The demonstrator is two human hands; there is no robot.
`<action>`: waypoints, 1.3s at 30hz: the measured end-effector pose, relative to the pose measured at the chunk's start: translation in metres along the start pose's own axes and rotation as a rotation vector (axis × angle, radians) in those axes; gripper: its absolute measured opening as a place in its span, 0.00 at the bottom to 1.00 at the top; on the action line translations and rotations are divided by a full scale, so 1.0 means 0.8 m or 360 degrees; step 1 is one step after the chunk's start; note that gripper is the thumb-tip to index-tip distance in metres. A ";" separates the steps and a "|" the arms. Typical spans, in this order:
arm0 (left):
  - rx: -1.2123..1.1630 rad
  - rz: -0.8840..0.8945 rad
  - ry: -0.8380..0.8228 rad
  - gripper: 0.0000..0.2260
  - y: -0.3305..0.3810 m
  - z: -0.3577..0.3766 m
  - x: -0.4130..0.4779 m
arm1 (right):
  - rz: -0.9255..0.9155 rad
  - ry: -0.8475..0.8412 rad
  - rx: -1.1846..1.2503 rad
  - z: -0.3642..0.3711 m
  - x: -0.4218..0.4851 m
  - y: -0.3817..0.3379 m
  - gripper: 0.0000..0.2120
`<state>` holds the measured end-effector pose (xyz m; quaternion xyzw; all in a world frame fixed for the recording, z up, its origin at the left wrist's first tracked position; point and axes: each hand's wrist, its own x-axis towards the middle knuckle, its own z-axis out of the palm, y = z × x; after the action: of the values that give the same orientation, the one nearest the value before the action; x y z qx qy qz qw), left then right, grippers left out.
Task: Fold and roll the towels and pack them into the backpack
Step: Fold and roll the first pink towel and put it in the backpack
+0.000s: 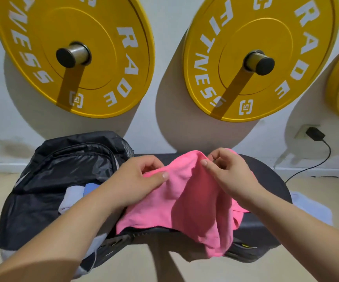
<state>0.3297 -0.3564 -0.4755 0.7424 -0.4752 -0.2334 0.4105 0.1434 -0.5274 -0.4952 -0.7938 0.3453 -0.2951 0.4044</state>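
Observation:
A pink towel (176, 208) lies crumpled over a black padded bench (266, 180), its lower end hanging past the bench's front edge. My left hand (142, 178) pinches the towel's upper left edge between thumb and fingers. My right hand (227, 171) pinches the upper right edge near the top. A black backpack (58, 176) sits open on the left of the bench, with a pale grey towel (71, 198) and a blue towel (92, 188) showing inside its opening.
Two yellow weight plates (73, 53) (260, 58) hang on pegs on the white wall behind, a third at the right edge. A black plug (315, 134) and cable run down the wall. A white cloth (311, 208) lies on the floor right of the bench.

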 end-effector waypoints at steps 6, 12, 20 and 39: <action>0.0093 0.0194 -0.0082 0.11 0.012 0.036 0.005 | -0.0084 -0.0242 0.0086 0.020 -0.007 -0.010 0.06; -0.0204 0.0151 0.0106 0.22 0.009 0.046 0.013 | 0.0030 -0.0393 0.0378 0.022 -0.007 -0.010 0.07; 0.0150 0.0308 0.0225 0.05 0.008 0.045 0.015 | 0.0093 -0.0504 0.0552 0.012 -0.006 -0.013 0.11; 0.0197 0.0492 0.0213 0.17 0.008 0.039 0.012 | -0.0226 -0.0561 0.0143 0.011 -0.006 -0.020 0.07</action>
<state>0.3078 -0.3787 -0.4871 0.6982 -0.5688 -0.0878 0.4258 0.1523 -0.5129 -0.4874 -0.8368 0.1988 -0.1945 0.4717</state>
